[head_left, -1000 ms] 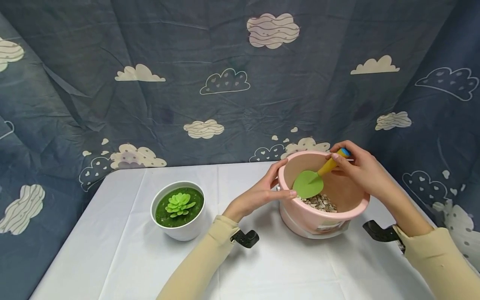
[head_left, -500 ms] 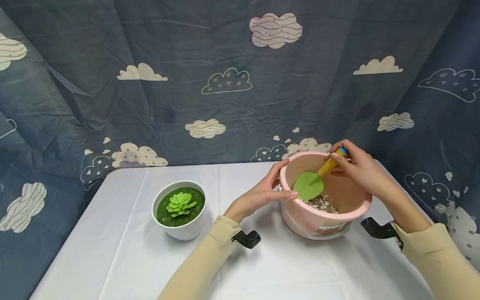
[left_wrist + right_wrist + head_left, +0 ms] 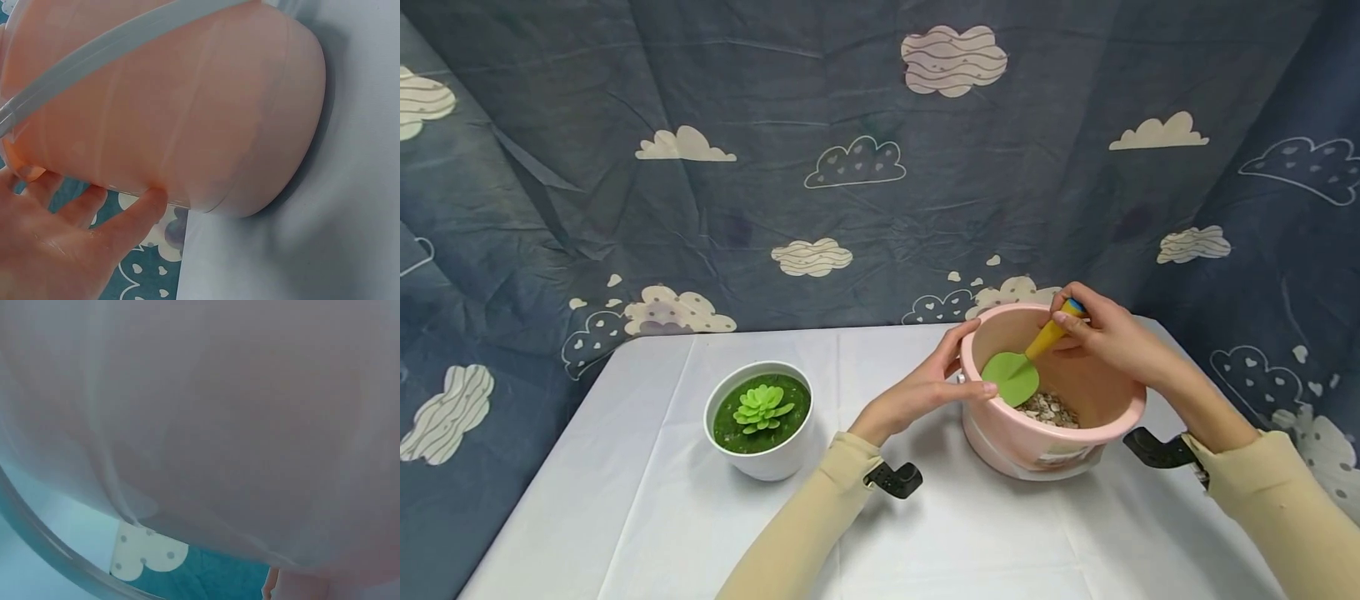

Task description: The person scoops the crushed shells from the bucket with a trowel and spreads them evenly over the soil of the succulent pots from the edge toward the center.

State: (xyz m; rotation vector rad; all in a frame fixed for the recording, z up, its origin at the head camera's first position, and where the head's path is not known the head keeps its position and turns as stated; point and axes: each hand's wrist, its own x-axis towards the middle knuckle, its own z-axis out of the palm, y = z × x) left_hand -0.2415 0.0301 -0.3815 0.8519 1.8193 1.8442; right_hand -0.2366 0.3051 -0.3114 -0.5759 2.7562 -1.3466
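A pink bucket (image 3: 1037,442) stands on the right of the table, pale pebble-like bits (image 3: 1049,408) at its bottom. My left hand (image 3: 913,392) holds the bucket's left side. Its thumb lies at the rim, and in the left wrist view its fingers (image 3: 134,215) press on the outer wall. In my right hand (image 3: 1105,337) is the yellow, blue-tipped handle of a toy shovel (image 3: 1011,379). The shovel's green blade slants down inside the bucket, over the bits. The bucket wall (image 3: 237,437) fills most of the right wrist view and hides the shovel there.
A white pot (image 3: 767,467) with a green succulent (image 3: 762,408) stands left of my left forearm. The bucket's pale handle (image 3: 119,47) hangs down along its outside. Behind the white-covered table (image 3: 662,517) hangs a dark cloth (image 3: 737,208) with cloud prints.
My right hand has shifted slightly left and the shovel's blade has moved a little down and left inside the bucket. The left hand keeps its hold on the bucket.
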